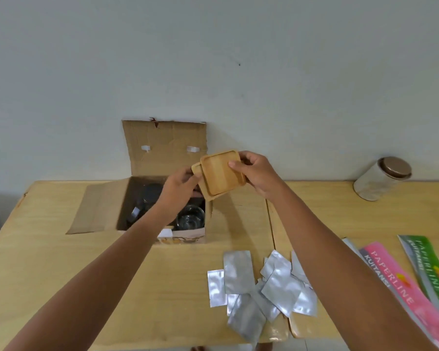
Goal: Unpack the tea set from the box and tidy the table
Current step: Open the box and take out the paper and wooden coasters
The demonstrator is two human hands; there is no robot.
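Wooden square coasters (221, 174), two stacked and offset, held tilted above the open cardboard box (162, 211). Right hand (256, 171): fingers clamped on the upper coaster's right edge. Left hand (180, 188): fingers gripping the lower coaster's left edge. Box stands on the pale wood bench (48, 262), flaps spread; inside, a clear glass vessel (190, 217) and a dark item, indistinct. Silver foil sachets (261, 285) lie scattered near the front edge. Pink booklet (395, 285) and green booklet (428, 269) lie at right. Lidded jar (383, 178) at far right.
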